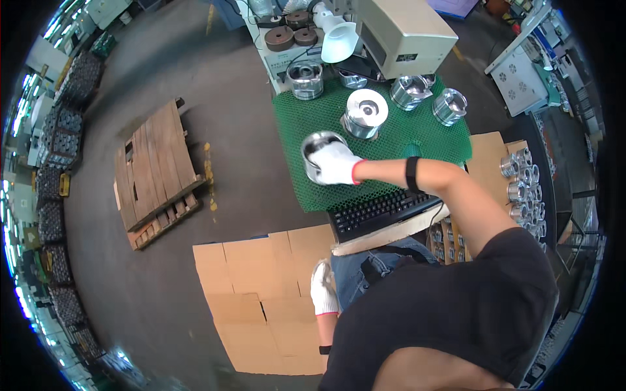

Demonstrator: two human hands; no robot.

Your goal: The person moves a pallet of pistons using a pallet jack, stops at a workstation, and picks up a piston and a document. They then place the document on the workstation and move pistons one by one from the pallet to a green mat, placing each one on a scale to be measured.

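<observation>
My right hand (336,163), in a white knit glove, is closed around the side of a shiny metal piston (313,144) at the left edge of the green mesh mat (297,190). The piston's hollow end faces up. Down by my left thigh hangs my gloved left hand (322,287); its fingers look loosely extended, and I see nothing in them. Another piston (364,112) stands just beyond my right hand, its pale round face upward. Farther back on the mat are more pistons (305,81), (409,92), (450,107).
A black keyboard (378,212) lies along the mat's near edge. At the back stand a beige box-shaped device (411,36), a white funnel-like hood (339,42) and brown discs (279,39). Several pistons (518,192) fill cardboard on the right. Wooden pallets (153,169) lie left; flattened cardboard (254,293) covers the floor.
</observation>
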